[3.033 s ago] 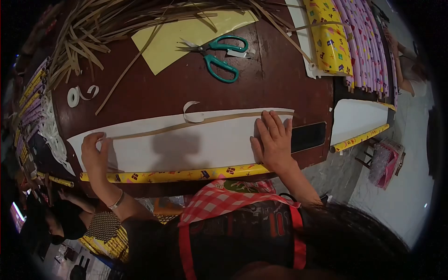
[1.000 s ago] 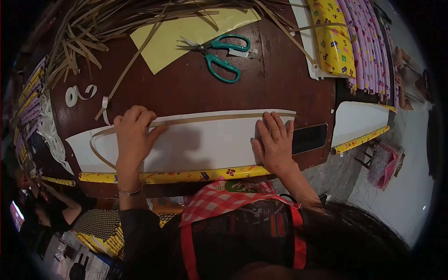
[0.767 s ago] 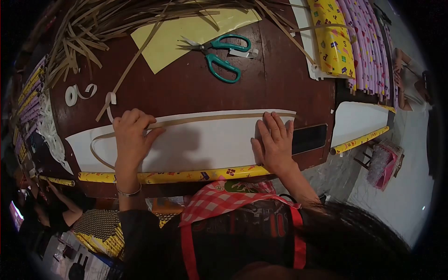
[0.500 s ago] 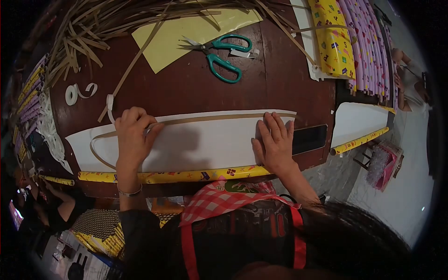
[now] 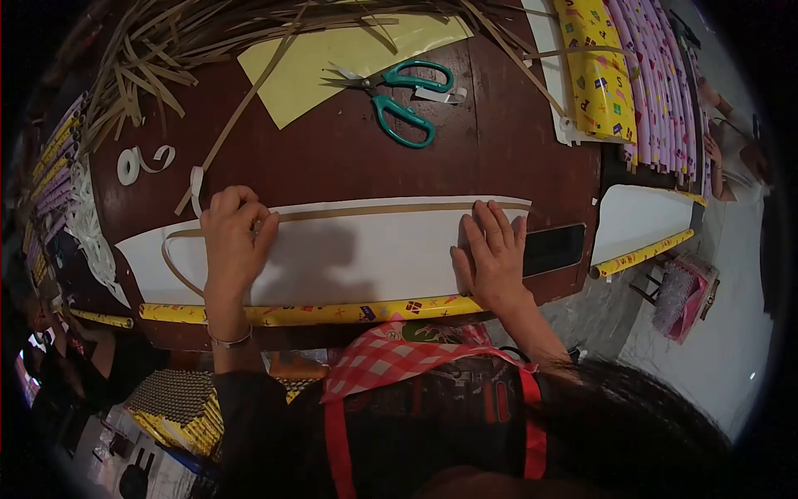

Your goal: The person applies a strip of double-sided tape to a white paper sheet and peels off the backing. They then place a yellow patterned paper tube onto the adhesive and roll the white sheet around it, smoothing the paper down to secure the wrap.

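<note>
A long white sheet point(image 5: 399, 258) lies across the brown table, its near edge wound into a yellow patterned roll point(image 5: 357, 313). Along the sheet's far edge runs a tan strip point(image 5: 374, 209), whose left end curls back over the paper. My left hand point(image 5: 237, 237) has its fingers bent and pressed together on the strip near the left. A short white tape piece point(image 5: 196, 185) touches the table beside those fingertips. My right hand point(image 5: 495, 254) lies flat with fingers stretched over the strip's right end and the sheet.
Teal-handled scissors point(image 5: 403, 104) and a yellow sheet point(image 5: 307, 75) lie beyond. A tape roll point(image 5: 129, 166) is at left, near a heap of tan strips point(image 5: 141, 62). At right are a dark phone point(image 5: 553, 249) and purple rolls point(image 5: 657, 91). People sit at both sides.
My left hand has shifted slightly left and its fingers have drawn closer together. The right hand stays on the sheet. The whole view has moved a little.
</note>
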Tool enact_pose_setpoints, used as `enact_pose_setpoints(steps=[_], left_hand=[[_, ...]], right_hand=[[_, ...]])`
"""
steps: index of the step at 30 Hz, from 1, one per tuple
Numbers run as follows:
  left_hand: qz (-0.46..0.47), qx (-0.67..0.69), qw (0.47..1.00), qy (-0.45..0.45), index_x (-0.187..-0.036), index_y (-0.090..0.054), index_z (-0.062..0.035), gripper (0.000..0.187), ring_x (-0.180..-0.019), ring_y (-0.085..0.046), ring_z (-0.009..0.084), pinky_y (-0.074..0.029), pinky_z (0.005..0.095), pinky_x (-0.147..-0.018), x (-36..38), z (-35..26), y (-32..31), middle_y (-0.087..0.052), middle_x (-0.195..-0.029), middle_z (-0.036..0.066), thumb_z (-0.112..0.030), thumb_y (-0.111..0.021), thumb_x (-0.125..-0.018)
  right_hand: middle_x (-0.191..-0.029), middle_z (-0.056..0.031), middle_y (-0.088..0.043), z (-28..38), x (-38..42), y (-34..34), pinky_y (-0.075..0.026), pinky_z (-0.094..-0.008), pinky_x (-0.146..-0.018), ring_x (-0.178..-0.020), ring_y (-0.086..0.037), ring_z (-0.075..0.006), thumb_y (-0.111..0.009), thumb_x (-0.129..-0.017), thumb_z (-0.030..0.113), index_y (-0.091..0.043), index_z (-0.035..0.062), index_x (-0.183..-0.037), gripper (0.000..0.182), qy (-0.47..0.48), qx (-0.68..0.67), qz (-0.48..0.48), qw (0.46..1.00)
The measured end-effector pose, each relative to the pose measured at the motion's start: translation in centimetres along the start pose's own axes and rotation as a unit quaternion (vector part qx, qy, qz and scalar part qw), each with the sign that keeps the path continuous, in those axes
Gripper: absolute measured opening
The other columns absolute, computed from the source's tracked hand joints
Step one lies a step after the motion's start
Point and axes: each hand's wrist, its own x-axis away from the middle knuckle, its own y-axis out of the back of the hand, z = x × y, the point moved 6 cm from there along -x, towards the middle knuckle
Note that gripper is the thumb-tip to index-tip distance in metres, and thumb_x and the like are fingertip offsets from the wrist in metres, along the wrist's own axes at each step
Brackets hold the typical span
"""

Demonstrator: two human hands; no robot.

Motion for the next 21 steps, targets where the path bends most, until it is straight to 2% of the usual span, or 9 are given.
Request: enact_pose_setpoints(steps=[12, 21], left_hand=[[0.0, -0.022, 0.999, 0.025, -0.077, -0.066, -0.007, 0.011, -0.098, -0.053, 0.0242, -0.035, 0.0398, -0.082, 0.3, 0.8, 0.1, -0.058, -0.099, 0.003, -0.015, -0.074, -0.078], [0.002, -0.007, 0.999, 0.041, -0.075, -0.064, -0.0079, 0.012, -0.096, -0.054, 0.0237, -0.035, 0.0398, -0.082, 0.3, 1.3, -0.2, -0.057, -0.096, 0.002, -0.014, -0.075, -0.077]], right_hand=[[-0.148, -0.0143, -0.044, 0.1, -0.1, 0.2, -0.015, -0.0651, -0.112, -0.141, -0.036, -0.033, -0.068, -0.087, 0.027, -0.058, 0.0052, -0.129, 0.049, -0.002, -0.001, 0.005, 1.0], [-0.148, -0.0147, -0.044, 0.0, 0.0, 0.1, -0.014, -0.0663, -0.112, -0.141, -0.036, -0.0329, -0.069, -0.086, 0.026, -0.057, 0.0051, -0.129, 0.05, 0.001, 0.003, 0.007, 1.0]])
